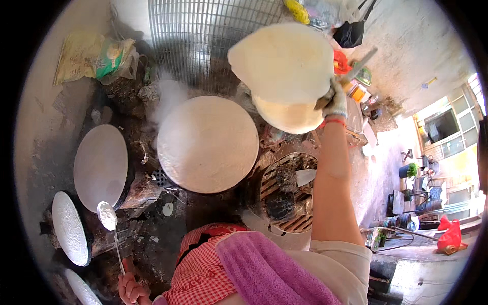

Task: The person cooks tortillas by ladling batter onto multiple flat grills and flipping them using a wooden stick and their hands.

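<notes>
My right hand (337, 100), in a light work glove with a dark palm, reaches far forward and holds a dark-tipped item, perhaps a flat tool, at the edge of a large thin pale round sheet (284, 63). Below that sheet lies another pale round piece (289, 114). Bare and at the lower left, my left hand (133, 288) grips the thin handle of a metal ladle (107, 216). The ladle's bowl, with white matter in it, is over the near rim of a round pan (101, 167) coated in pale batter. A larger white-coated round pan (207, 145) steams in the middle.
Two more white-coated pans stand at the left, one (70, 228) above the other (84, 288). A round slatted basket or grate (288, 194) with dark debris is right of centre. Behind stands a wire-mesh rack (206, 38). A printed sack (85, 57) lies at the upper left.
</notes>
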Available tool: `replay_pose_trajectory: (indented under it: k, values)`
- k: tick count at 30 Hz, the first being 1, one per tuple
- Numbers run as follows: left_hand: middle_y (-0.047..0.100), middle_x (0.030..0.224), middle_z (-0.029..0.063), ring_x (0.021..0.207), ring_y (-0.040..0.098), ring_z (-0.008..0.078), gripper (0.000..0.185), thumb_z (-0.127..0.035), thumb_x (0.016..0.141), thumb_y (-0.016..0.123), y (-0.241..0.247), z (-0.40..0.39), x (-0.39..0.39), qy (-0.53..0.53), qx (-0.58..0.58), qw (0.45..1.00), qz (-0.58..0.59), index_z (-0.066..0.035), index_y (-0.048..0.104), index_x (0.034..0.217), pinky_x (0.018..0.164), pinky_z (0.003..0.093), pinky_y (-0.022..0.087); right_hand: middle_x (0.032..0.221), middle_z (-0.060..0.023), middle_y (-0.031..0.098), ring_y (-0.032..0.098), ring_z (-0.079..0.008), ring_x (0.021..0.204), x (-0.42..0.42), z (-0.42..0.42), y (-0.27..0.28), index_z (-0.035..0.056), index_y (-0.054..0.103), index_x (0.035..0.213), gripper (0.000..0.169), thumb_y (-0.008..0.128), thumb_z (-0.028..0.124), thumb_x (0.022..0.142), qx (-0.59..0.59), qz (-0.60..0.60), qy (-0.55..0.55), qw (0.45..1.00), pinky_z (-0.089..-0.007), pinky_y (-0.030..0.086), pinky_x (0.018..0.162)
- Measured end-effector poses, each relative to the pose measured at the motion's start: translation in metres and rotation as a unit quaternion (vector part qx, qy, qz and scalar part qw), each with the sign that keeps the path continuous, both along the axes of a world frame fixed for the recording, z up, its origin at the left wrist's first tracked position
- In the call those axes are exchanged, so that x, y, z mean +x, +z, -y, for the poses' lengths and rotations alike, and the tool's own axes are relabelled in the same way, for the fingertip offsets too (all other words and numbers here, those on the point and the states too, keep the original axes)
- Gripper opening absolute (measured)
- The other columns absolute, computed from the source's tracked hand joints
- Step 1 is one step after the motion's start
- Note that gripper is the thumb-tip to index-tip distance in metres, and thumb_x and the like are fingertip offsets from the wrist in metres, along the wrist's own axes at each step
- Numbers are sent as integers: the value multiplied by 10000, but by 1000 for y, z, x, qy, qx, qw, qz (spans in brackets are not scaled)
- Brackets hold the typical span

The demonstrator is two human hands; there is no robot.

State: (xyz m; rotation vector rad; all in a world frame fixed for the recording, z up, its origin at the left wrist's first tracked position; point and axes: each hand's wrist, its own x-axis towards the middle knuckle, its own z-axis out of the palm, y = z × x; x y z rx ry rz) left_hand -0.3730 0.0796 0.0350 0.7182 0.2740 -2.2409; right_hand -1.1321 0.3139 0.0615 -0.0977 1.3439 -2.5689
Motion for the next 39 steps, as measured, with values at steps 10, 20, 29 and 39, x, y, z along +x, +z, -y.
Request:
replay_pose_trajectory:
  k: [10, 20, 29, 39]
  values:
    - [410, 832, 61, 544, 433, 104, 553, -144, 1069, 382, 31, -55, -111, 52, -20, 998, -22, 36, 172, 1547, 399, 254, 389, 639, 14, 549, 507, -131, 449, -29, -66, -195, 92, 627, 968, 147, 730, 177, 907, 222, 158, -173, 946, -278, 365, 381]
    - [418, 858, 81, 569, 463, 124, 596, -153, 1067, 375, 51, -134, -51, 210, -84, 938, -264, 45, 110, 1564, 421, 272, 421, 1152, -194, 680, 626, -269, 987, 89, -27, -139, -84, 616, 1228, 409, 645, 239, 979, 400, -119, -1, 909, -396, 503, 921]
    - [402, 752, 14, 530, 398, 74, 509, -252, 1057, 487, -7, -321, 117, 442, -121, 838, -296, 90, 391, 1422, 407, 230, 359, 1240, -208, 620, 606, -337, 1160, 535, 132, -183, 14, 498, 1397, 512, 596, 53, 896, 200, -553, 582, 562, -390, 463, 1019]
    - [409, 678, -5, 434, 332, 66, 353, -328, 1102, 393, -80, -563, 321, 787, -68, 611, 50, -192, 486, 1414, 339, 216, 275, 953, -22, 638, 482, -53, 588, 971, 0, -125, 53, 456, 1484, 567, 598, 158, 945, 208, -300, 930, 34, -232, 412, 537]
